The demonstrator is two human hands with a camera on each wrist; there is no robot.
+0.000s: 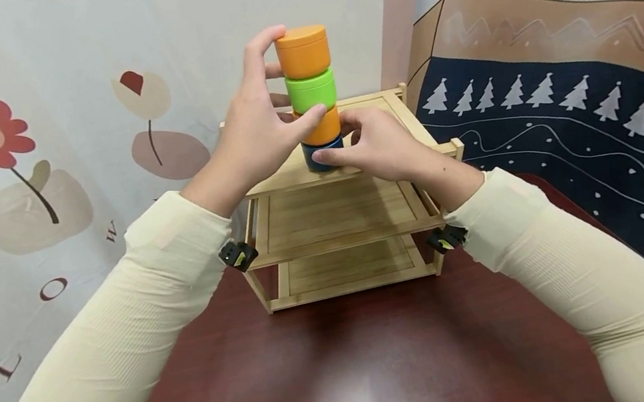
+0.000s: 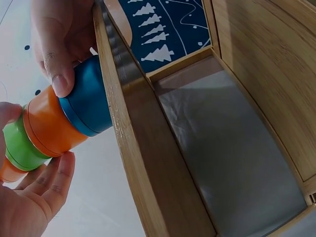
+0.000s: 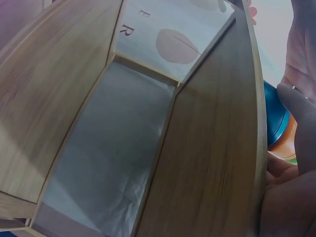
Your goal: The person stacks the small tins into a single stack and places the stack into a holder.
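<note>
A stack of round lidded containers stands upright at the front of a wooden rack's top shelf (image 1: 288,173). From the top down come an orange container (image 1: 304,55), a green one (image 1: 311,92), a second orange one (image 1: 327,128) and a dark blue one (image 1: 324,166). My left hand (image 1: 252,126) holds the stack from the left, index fingertip at the top rim and thumb across the lower orange container. On the right, my right hand (image 1: 384,143) grips the blue container (image 2: 89,101), thumb on its front. Its other fingers are mostly hidden behind the stack.
Below the top shelf, the rack has a middle shelf (image 1: 330,217) and a bottom shelf (image 1: 348,268). It stands on a glossy dark red table (image 1: 342,366). A flower-printed curtain (image 1: 95,27) hangs behind and left; a tree-patterned cloth (image 1: 530,128) is at right.
</note>
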